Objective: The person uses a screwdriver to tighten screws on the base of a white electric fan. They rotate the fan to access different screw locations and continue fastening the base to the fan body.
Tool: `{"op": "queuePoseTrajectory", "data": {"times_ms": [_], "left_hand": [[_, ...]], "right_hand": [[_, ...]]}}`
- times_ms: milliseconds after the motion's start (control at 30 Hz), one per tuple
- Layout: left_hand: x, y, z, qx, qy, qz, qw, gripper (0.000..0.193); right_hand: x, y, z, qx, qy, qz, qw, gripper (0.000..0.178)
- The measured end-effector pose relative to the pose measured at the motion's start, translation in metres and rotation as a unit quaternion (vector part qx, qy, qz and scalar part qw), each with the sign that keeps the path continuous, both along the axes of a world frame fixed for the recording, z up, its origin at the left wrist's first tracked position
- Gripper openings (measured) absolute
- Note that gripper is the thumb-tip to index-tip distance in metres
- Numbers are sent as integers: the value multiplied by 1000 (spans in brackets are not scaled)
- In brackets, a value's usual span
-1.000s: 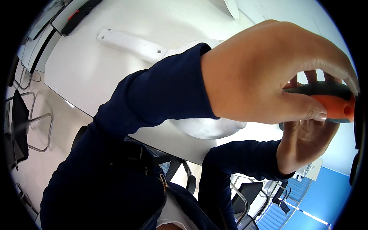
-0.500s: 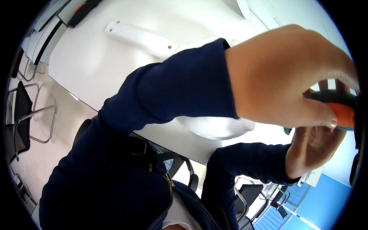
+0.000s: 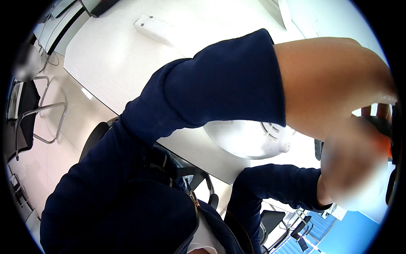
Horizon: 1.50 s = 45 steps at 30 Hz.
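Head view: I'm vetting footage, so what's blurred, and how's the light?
Head view: a soft smear blurs the right hand and part of the orange object; another sits above the chair at left. Same view: the left sleeve looks sharp, the white table brightly lit, the corners black.

A long-sleeved navy-blue jacket (image 3: 105, 194) is filling the frame's lower left; at lower centre its gold-coloured zipper pull (image 3: 194, 199) is showing just above a white shirt (image 3: 206, 235).
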State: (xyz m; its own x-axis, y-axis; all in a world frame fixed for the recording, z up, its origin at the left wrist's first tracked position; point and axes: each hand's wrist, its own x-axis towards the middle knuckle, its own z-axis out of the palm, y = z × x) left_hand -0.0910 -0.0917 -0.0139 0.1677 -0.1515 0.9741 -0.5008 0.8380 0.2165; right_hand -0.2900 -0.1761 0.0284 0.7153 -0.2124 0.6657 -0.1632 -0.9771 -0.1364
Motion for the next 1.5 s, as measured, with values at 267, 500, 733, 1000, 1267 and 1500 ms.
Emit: {"op": "queuePoseTrajectory", "data": {"times_ms": [267, 500, 733, 1000, 1267, 1500], "left_hand": [[24, 28, 15, 38, -14, -131, 991, 36], [31, 38, 18, 46, 31, -313, 948, 45], [47, 29, 14, 143, -82, -192, 967, 53], [26, 20, 13, 106, -72, -149, 981, 52], [-7, 5, 7, 15, -16, -156, 987, 40], [-19, 2, 3, -1, -7, -180, 984, 34]], "right_hand": [[21, 0, 4, -225, 29, -115, 967, 60], [63, 53, -12, -22, 57, -191, 980, 64], [56, 48, -11, -95, 69, -120, 986, 62], [27, 20, -29, -102, 61, -134, 984, 56], [32, 41, -28, 153, -27, -64, 986, 48], [28, 41, -3, 45, 79, -52, 994, 59]]}}
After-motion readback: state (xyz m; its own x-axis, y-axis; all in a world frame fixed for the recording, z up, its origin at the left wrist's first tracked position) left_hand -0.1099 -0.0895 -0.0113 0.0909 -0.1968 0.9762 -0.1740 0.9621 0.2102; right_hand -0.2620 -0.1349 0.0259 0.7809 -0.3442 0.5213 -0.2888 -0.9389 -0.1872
